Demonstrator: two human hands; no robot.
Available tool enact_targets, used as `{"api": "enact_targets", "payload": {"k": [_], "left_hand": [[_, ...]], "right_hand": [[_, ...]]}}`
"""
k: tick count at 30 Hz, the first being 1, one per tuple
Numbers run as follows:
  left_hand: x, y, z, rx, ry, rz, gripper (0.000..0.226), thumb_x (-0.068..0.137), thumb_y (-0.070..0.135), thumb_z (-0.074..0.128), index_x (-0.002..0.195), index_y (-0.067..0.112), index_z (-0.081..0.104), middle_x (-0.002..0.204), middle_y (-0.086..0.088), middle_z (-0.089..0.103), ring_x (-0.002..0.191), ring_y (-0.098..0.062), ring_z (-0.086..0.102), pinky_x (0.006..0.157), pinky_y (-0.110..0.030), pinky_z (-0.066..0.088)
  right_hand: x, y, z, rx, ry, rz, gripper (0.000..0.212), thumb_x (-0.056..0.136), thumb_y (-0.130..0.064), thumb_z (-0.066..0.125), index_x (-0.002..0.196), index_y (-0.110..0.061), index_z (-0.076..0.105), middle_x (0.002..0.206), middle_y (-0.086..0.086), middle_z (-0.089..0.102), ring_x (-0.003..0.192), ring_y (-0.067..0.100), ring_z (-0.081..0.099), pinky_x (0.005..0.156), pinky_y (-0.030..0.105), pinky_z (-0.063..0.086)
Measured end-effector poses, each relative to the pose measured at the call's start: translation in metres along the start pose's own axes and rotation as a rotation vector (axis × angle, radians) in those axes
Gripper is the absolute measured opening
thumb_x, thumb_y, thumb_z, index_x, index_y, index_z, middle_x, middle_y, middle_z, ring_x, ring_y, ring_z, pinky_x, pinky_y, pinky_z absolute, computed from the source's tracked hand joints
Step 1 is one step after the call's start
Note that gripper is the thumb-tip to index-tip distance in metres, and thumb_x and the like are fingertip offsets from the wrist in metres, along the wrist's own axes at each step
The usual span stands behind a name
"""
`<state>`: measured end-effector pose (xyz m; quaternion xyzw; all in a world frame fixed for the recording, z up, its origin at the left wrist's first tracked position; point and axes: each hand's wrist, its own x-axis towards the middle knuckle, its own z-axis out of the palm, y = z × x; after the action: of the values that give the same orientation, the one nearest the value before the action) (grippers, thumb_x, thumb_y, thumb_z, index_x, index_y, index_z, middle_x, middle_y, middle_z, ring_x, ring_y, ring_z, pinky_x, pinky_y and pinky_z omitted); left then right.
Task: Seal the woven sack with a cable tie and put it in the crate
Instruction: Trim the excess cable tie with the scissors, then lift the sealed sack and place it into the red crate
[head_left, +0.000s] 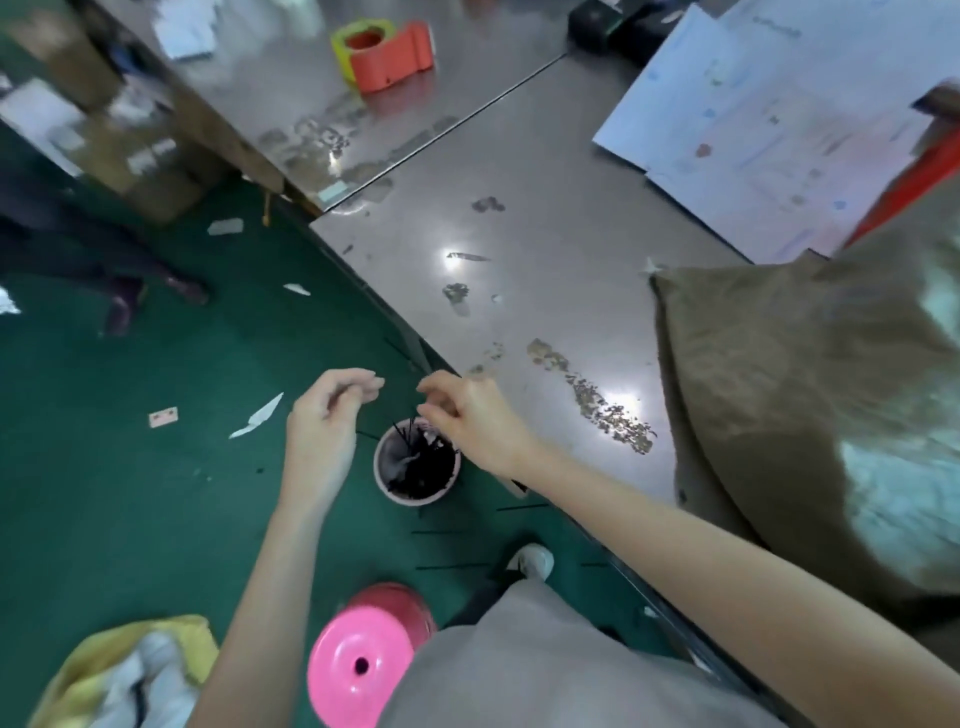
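Observation:
The brown woven sack (810, 415) lies bulging on the steel table (545, 249) at the right, its mouth out of view. A pink cup (415, 467) full of black cable ties stands on the green floor by the table edge. My right hand (462, 415) hovers just above the cup and pinches a thin black cable tie (410, 358) that sticks up to the left. My left hand (327, 426) is beside it with thumb and forefinger pressed together; I cannot tell whether it holds a tie. No crate is identifiable.
Several loose ties (447, 566) lie on the floor near my shoe. A pink stool (363, 660) and a yellow bag (130, 670) are at the bottom. An orange tape dispenser (387, 52), papers (769, 119) and a red object (904, 187) are on the table.

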<state>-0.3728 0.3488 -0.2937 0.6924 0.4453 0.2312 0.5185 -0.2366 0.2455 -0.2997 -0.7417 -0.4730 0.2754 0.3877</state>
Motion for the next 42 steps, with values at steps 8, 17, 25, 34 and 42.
{"api": "enact_targets", "payload": {"k": [8,17,25,34,42], "left_hand": [[0.004,0.000,0.013,0.004,0.003,-0.013,0.028,0.095,0.004,0.045,0.094,0.022,0.065,0.098,0.004,0.073,0.097,-0.011,0.069,0.082,-0.014,0.047],[0.002,0.061,0.084,0.031,-0.239,0.139,0.024,0.098,0.008,0.045,0.101,0.022,0.065,0.100,0.010,0.072,0.099,-0.006,0.067,0.094,-0.027,0.049],[-0.022,0.119,0.166,0.000,-0.498,0.317,0.021,0.100,0.010,0.044,0.104,0.020,0.062,0.102,0.004,0.072,0.095,-0.006,0.068,0.087,-0.018,0.051],[-0.083,0.176,0.238,0.010,-0.809,0.551,0.019,0.100,0.013,0.047,0.108,0.021,0.062,0.107,0.012,0.069,0.100,-0.002,0.064,0.085,-0.014,0.047],[-0.132,0.203,0.279,0.076,-0.931,0.843,0.020,0.095,0.010,0.056,0.113,0.013,0.063,0.111,0.001,0.064,0.104,-0.001,0.057,0.089,-0.010,0.041]], "right_hand": [[-0.006,0.016,-0.024,0.057,0.047,0.120,0.022,0.093,-0.008,0.051,0.112,-0.004,0.061,0.095,0.012,0.071,0.082,0.020,0.064,0.075,0.030,0.051],[-0.048,0.014,-0.096,0.159,0.309,0.221,0.017,0.088,-0.003,0.052,0.101,-0.005,0.063,0.085,0.011,0.071,0.075,0.024,0.066,0.076,0.035,0.054],[-0.124,0.013,-0.167,0.154,0.682,0.250,0.014,0.084,-0.001,0.057,0.093,-0.008,0.066,0.074,0.003,0.072,0.068,0.014,0.067,0.070,0.027,0.054],[-0.222,-0.002,-0.226,-0.031,1.013,0.249,0.012,0.083,-0.006,0.060,0.092,-0.009,0.066,0.079,0.003,0.072,0.071,0.017,0.066,0.071,0.034,0.052],[-0.307,-0.004,-0.247,-0.247,1.313,0.334,0.023,0.081,-0.004,0.060,0.103,-0.012,0.062,0.090,0.001,0.070,0.085,0.013,0.064,0.078,0.029,0.050]]}}
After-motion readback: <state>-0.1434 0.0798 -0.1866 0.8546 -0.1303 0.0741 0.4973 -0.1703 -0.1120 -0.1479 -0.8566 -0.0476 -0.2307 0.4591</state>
